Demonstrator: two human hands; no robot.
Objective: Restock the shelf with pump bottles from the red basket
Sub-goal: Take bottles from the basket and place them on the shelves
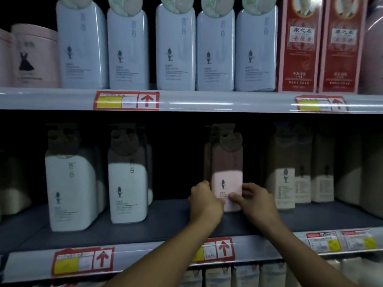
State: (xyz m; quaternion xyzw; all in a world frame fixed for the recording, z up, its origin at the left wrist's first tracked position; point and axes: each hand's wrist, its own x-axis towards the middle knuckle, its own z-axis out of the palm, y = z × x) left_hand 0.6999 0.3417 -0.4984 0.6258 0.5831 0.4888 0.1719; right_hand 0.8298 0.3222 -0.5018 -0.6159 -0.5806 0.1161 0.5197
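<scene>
Both hands gripping pink pump bottle (227, 183) upright on middle shelf (165, 226).
Left hand (204, 200), right hand (256, 200) pinch its lower sides; pump top in shadow, another bottle possibly behind.

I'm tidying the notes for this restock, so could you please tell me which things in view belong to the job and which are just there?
Part of the job:
- pink pump bottle, held upright at its base by the left hand and right hand
- middle shelf it stands on

Just there:
- white pump bottles to the left
- pale blue bottles on the shelf above
- red boxes
- price labels
</scene>
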